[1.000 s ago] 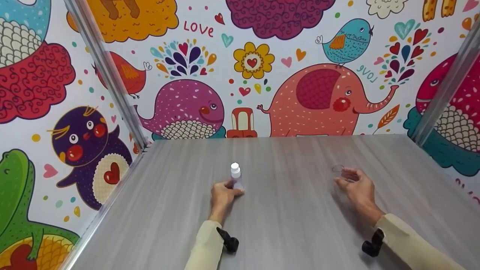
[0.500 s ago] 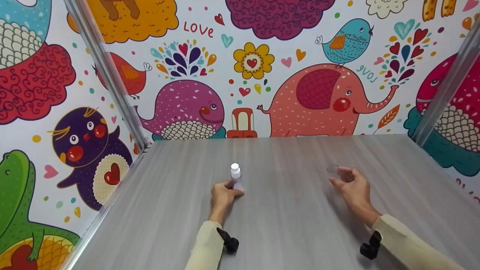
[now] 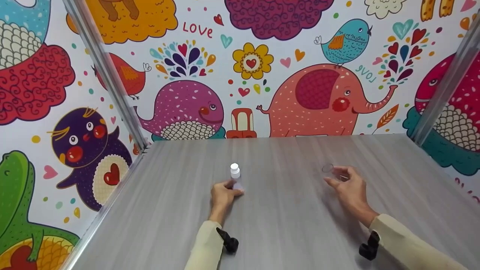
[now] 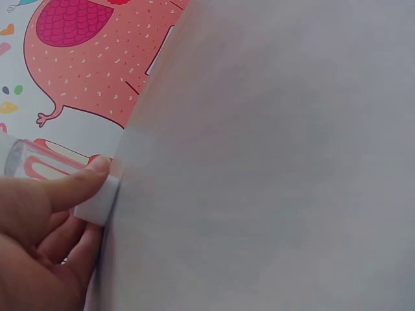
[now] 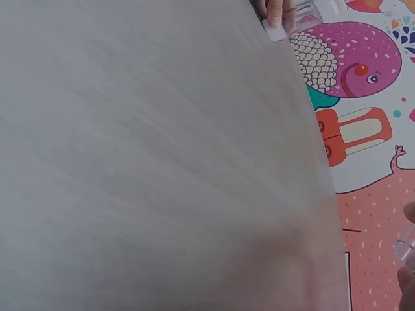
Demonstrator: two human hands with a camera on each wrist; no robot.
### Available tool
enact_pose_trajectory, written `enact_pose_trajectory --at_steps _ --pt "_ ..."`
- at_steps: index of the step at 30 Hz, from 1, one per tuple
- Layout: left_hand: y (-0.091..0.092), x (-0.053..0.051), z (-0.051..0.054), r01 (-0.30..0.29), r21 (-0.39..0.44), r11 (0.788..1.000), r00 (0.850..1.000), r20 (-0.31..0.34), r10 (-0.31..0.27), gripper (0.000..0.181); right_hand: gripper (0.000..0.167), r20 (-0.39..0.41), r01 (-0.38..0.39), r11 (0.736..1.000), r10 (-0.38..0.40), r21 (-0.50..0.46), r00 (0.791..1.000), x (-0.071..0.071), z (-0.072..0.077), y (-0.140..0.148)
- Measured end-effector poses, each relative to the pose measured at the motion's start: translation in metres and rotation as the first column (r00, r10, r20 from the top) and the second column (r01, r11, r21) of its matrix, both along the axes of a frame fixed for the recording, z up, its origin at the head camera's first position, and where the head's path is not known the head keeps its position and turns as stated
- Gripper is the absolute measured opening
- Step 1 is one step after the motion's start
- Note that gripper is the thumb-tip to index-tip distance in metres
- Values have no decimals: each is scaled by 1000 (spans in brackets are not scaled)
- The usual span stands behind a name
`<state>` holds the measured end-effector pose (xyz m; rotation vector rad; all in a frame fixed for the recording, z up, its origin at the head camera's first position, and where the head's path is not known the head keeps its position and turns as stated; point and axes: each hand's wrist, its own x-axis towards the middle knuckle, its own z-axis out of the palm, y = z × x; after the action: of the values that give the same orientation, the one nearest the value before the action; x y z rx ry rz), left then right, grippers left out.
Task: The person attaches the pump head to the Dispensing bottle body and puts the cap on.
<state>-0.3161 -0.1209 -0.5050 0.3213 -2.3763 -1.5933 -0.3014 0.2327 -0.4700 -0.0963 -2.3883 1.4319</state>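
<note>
My left hand grips the lower part of a small upright bottle that stands on the table. Its top is white and its body is clear. In the left wrist view, thumb and fingers close round the white base of the bottle. Farther right, my right hand holds a clear, round-ended piece, like a transparent cap, above the table between thumb and fingers. Only fingertips and part of that clear piece show at the edge of the right wrist view.
Grey wood-grain table spreads between and around both hands. Printed cartoon walls enclose its back and sides, with metal posts at the corners. Each sleeve carries a black wrist camera.
My right hand has moved a little to the left with the clear piece in it. The left hand and the bottle have stayed in place.
</note>
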Motion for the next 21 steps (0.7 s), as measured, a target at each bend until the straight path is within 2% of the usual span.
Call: enact_pose_trajectory --at_steps 6,10,15,21 --pt "0 0 1 -6 -9 1000 1000 17 7 41 42 -75 9 1000 -7 23 997 -1 5 -6" --pt "0 1 2 -10 -10 1000 1000 17 10 41 41 -111 0 998 7 57 994 0 7 -10" --pt "0 2 3 -16 -24 1000 999 46 17 41 43 -168 -18 996 32 84 985 2 8 -13" --pt "0 3 4 -18 -18 1000 998 65 19 43 43 -173 -49 994 67 102 983 6 6 -20"
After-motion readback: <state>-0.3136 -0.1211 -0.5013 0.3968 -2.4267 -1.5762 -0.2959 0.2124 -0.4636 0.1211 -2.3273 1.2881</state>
